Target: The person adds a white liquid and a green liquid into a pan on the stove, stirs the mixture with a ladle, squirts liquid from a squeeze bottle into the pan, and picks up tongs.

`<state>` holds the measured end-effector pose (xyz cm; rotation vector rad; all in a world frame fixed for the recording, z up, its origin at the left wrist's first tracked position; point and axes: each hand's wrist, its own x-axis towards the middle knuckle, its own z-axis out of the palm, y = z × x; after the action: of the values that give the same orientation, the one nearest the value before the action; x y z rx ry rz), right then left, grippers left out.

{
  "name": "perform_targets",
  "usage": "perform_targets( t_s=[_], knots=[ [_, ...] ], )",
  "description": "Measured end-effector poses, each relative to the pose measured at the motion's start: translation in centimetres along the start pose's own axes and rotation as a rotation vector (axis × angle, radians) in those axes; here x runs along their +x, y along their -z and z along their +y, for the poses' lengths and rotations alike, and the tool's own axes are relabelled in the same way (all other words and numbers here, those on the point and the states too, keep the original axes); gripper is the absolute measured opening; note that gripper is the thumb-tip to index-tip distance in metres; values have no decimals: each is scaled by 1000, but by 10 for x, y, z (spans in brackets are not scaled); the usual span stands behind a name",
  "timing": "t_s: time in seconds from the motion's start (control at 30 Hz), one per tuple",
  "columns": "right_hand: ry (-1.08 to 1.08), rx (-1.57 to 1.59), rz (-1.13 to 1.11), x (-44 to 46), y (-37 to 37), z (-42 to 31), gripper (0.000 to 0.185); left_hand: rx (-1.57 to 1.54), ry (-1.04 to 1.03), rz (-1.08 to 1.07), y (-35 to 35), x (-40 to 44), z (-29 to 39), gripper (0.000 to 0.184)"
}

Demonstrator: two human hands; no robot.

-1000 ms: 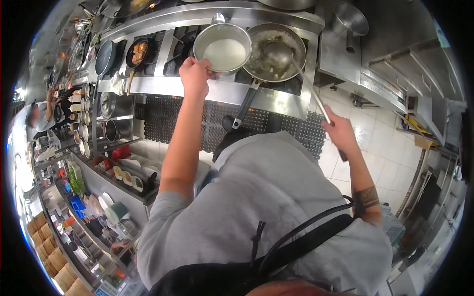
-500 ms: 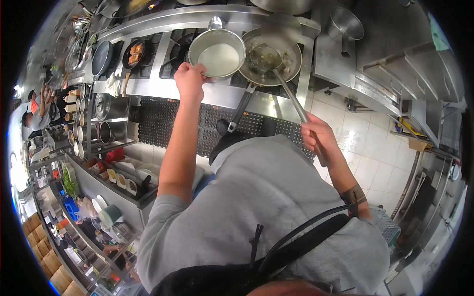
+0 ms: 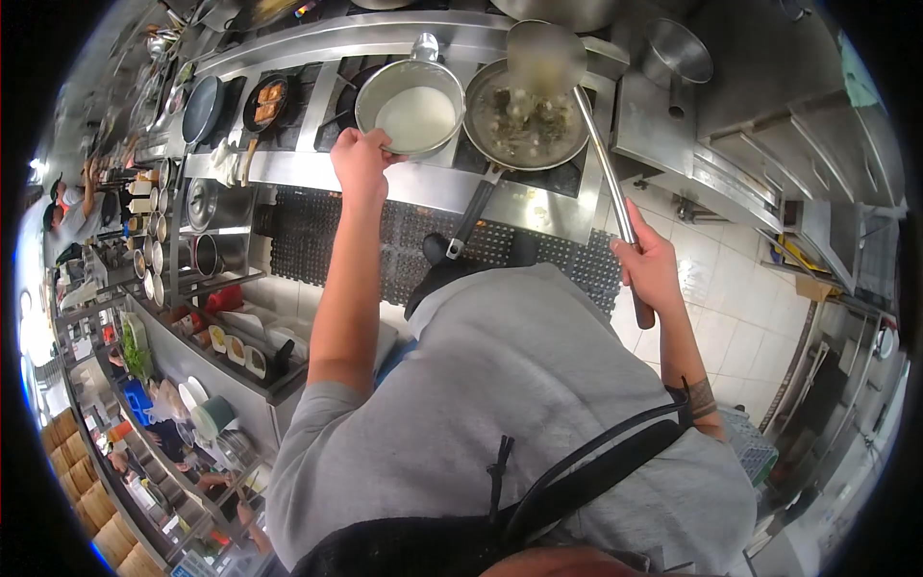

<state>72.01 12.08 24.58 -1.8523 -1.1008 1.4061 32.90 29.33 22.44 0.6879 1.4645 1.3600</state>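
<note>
My left hand is closed on the near rim of a metal saucepan, which holds white liquid. The saucepan's handle points away from me. In my right hand is the long metal handle of a ladle. Its round bowl is held up over the far side of a frying pan, and a blurred patch hides what is in it. Greenish and pale pieces in thin liquid lie in the frying pan, whose dark handle points toward me.
Left along the stove stand a small pan with browned pieces and a dark empty pan. A cone-shaped metal strainer or funnel rests on the right counter. Behind me on the left is a counter with food containers. People are far left.
My right hand has lifted the ladle out of the frying pan, up and away from me. The saucepan in my left hand has shifted slightly left.
</note>
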Motion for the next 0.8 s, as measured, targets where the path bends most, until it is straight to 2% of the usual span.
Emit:
perform_targets(
  t_s=[0.13, 0.2, 0.23, 0.3, 0.33, 0.4, 0.43, 0.47, 0.53, 0.6, 0.63, 0.7, 0.73, 0.77, 0.8],
  knots=[
    [18, -146, 71, 12, -13, 21, 68, -13, 29, 58, 22, -8, 0, 19],
    [204, -497, 183, 28, -15, 54, 66, -19, 54, 88, 41, -11, 2, 20],
    [210, -502, 177, 36, -21, 70, 66, -24, 53, 97, 52, -11, 2, 20],
    [337, -823, 301, 51, -39, 89, 65, -26, 47, 117, 78, -10, 1, 18],
    [343, -833, 298, 53, -54, 94, 65, -37, 49, 123, 91, -9, -1, 18],
    [-28, -200, 138, 53, -97, 75, 65, -80, 44, 169, 117, -4, -3, 18],
    [-66, 20, 36, 48, -109, 59, 64, -93, 45, 170, 133, 0, -5, 18],
    [-64, 13, 41, 39, -104, 45, 64, -89, 53, 180, 150, 3, -7, 18],
    [-299, 587, -116, 18, -78, 20, 60, -93, 58, 183, 184, 13, -2, 18],
    [-290, 273, 17, -8, -78, -13, 52, -137, 88, 169, 224, 17, 4, 18],
    [-281, 253, 6, -8, -93, -15, 52, -154, 84, 186, 244, 20, 7, 18],
    [-55, -123, 171, 6, -141, 5, 48, -104, 89, 188, 283, 22, 19, 18],
    [-44, -29, 144, 27, -154, 41, 53, -114, 78, 204, 305, 24, 18, 17],
    [-135, 262, 170, 29, -179, 38, 55, -124, 41, 215, 328, 29, 14, 16],
    [-154, 373, 144, 41, -181, 55, 55, -67, 61, 243, 346, 26, 20, 16]
  ],
)
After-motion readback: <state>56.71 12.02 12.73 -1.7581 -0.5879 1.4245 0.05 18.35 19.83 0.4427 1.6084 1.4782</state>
